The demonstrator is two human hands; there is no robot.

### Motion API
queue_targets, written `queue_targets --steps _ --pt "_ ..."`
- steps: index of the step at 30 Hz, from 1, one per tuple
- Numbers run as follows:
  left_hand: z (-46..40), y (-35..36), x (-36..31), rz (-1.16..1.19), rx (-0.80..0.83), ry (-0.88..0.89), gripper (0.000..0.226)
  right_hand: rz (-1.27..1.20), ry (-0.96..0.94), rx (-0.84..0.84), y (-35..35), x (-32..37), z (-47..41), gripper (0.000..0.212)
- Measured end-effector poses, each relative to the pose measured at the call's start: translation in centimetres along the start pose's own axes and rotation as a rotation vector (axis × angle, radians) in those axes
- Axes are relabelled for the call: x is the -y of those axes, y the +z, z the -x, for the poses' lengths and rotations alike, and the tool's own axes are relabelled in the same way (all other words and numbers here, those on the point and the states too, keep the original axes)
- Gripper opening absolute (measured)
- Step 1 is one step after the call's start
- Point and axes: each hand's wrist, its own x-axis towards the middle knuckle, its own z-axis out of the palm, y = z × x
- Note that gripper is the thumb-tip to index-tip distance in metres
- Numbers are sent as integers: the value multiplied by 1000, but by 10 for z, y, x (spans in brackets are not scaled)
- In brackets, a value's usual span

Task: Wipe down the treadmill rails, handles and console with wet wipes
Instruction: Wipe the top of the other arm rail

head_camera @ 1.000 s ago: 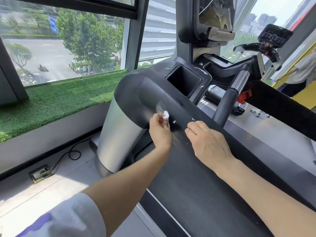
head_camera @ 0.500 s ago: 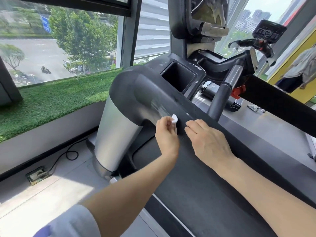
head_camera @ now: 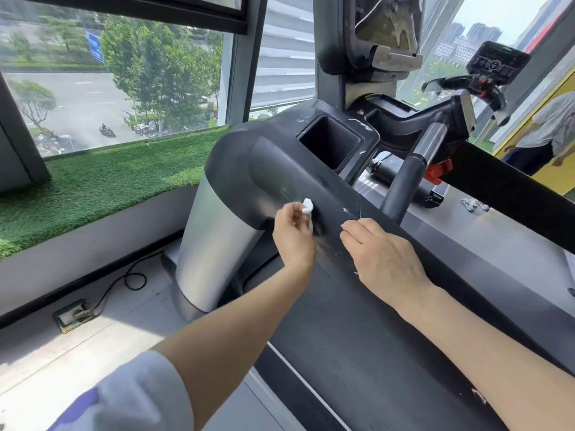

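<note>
Head view: the left hand (head_camera: 294, 236) pinches a small white wet wipe (head_camera: 308, 207) in its fingers (head_camera: 303, 213) and presses it on the black treadmill rail (head_camera: 311, 188), near the rounded front end. The right hand (head_camera: 385, 259) rests flat on the same rail, just beside, fingers straight and holding nothing. The step in hand looks like rubbing the rail. White flecks show on the rail between the hands, so next the wipe should probably slide that way, pressed down.

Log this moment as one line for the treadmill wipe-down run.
step: wiping rail | left hand: pinches small white wet wipe on broad black treadmill side rail | right hand: rests flat on rail
</note>
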Motion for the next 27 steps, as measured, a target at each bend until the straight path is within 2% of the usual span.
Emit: queue_targets --steps 3,8,10,14,18,21,23,27 --pt "-10 -1 -2 -4 -48 -42 11 13 -9 -15 0 0 1 28" --pt "35 0 6 -36 65 50 10 6 5 20 -2 1 0 29" --pt "15 0 4 -43 9 64 9 4 -1 24 -4 1 0 30" --pt "-29 0 -10 -48 -106 -21 11 8 -16 -17 -5 2 2 25" --pt "28 6 5 -54 19 57 17 22 24 -81 -5 0 7 42" --pt "45 5 11 -92 93 81 12 27 23 -86 -4 0 8 42" --pt "23 2 3 -95 53 99 9 26 31 -103 -5 -1 8 42" --pt "-10 2 -13 -108 -90 -22 11 25 44 -110 -7 -5 17 38"
